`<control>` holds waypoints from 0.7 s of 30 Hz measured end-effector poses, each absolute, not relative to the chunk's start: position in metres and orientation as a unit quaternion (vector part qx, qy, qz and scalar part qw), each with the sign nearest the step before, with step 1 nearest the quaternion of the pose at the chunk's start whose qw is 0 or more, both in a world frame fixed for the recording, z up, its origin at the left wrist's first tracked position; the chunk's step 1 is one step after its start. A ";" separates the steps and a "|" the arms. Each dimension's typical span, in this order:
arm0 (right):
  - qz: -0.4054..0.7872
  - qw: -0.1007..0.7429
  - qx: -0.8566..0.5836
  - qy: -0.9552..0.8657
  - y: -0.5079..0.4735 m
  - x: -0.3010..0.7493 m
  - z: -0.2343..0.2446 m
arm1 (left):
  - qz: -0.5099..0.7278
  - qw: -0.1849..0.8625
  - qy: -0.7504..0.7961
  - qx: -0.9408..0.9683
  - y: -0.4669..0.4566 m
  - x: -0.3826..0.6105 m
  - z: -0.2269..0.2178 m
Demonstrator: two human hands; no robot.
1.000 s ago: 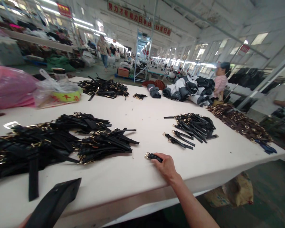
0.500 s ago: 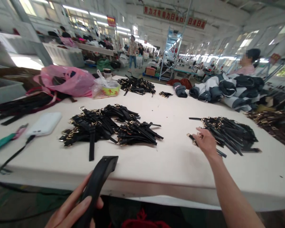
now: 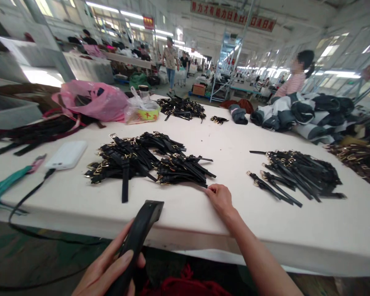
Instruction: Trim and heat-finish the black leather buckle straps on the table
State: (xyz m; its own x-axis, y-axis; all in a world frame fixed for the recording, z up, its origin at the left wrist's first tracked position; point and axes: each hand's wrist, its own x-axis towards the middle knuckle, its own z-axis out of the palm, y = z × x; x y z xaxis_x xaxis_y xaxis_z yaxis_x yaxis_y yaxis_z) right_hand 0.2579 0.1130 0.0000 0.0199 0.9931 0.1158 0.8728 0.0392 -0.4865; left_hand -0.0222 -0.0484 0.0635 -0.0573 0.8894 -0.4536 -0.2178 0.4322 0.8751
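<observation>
Black leather-like straps with gold-coloured metal buckles (image 3: 185,169) lie heaped, in the head view, just ahead of and to the left of the bare right hand (image 3: 221,200). That hand is low over a white cloth-covered table (image 3: 231,164), with its thumb and fingers drawn together at the free tip of the heap's lowest strap; whether they actually pinch it, I cannot tell. The bare left hand (image 3: 107,267) is wrapped around a long, curved black handheld tool (image 3: 138,236) with a flat, squared head, tilted up toward the table's near edge.

Ahead of the left hand, a larger heap of the same straps (image 3: 123,162) adjoins the first one. To its left rests a white, rounded rectangular device (image 3: 66,155) with a black cable (image 3: 31,193) plugged into its near edge. Well to the right of the right hand are a few loose straps (image 3: 267,186) and, touching or just beside them, another strap pile (image 3: 305,174). Farther ahead of both hands sit a more distant strap pile (image 3: 181,107), a translucent pink plastic bag (image 3: 92,100) to its left, and dark grey and white rolled fabric bundles (image 3: 296,113) to its right. Behind the bundles stands a person in a pink striped top (image 3: 294,84).
</observation>
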 end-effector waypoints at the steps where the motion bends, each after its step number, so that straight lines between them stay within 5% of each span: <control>1: 0.141 0.222 -0.674 -0.690 0.108 0.258 -0.001 | 0.440 0.626 0.573 0.293 -0.047 -0.020 0.065; 13: 0.189 0.296 -0.639 -0.684 0.063 0.240 -0.006 | 0.287 0.733 0.470 0.400 -0.020 0.010 0.071; 21: 0.198 0.335 -0.622 -0.679 0.060 0.246 -0.010 | 0.239 0.690 0.484 0.482 -0.003 0.033 0.080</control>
State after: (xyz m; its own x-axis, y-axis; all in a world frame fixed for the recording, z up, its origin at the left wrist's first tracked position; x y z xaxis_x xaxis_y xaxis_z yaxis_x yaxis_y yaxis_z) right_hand 0.2460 0.0604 -0.0103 -0.0003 0.9779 0.2092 0.7123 0.1470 -0.6863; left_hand 0.0331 -0.0029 0.0801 0.4165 0.7970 -0.4374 0.1367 0.4207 0.8968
